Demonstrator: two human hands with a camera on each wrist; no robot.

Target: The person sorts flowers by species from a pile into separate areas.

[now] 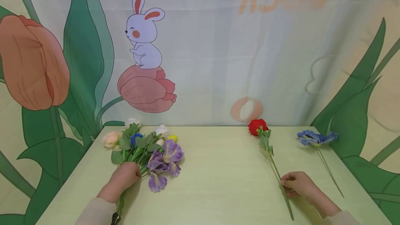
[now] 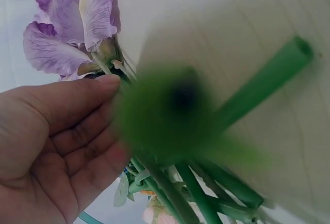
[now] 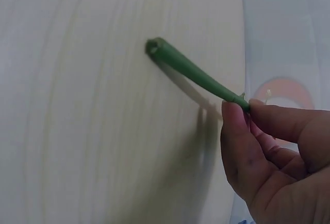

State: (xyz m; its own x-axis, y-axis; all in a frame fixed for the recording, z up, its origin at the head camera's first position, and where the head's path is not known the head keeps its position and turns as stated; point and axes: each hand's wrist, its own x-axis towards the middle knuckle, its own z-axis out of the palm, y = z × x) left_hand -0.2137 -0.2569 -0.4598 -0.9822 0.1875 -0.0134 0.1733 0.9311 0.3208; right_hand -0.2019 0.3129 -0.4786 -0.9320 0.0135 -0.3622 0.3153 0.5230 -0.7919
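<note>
On the left of the table, my left hand (image 1: 126, 175) holds a bunch of artificial flowers by its green stems (image 2: 193, 193). Purple irises (image 1: 170, 152), a peach bloom (image 1: 111, 139), a small blue flower (image 1: 135, 139) and white blooms (image 1: 161, 130) spread above that hand. A blurred green stem end hides part of the grip in the left wrist view. Over on the right, my right hand (image 1: 298, 185) pinches the stem (image 3: 198, 74) of a red rose (image 1: 257, 127) between thumb and fingertips. The rose head points to the table's far edge.
A blue flower (image 1: 315, 137) on a thin stem lies at the right, beyond the right hand. Behind the pale table (image 1: 215, 176) hangs a cloth backdrop (image 1: 206, 44) printed with a rabbit, tulips and leaves.
</note>
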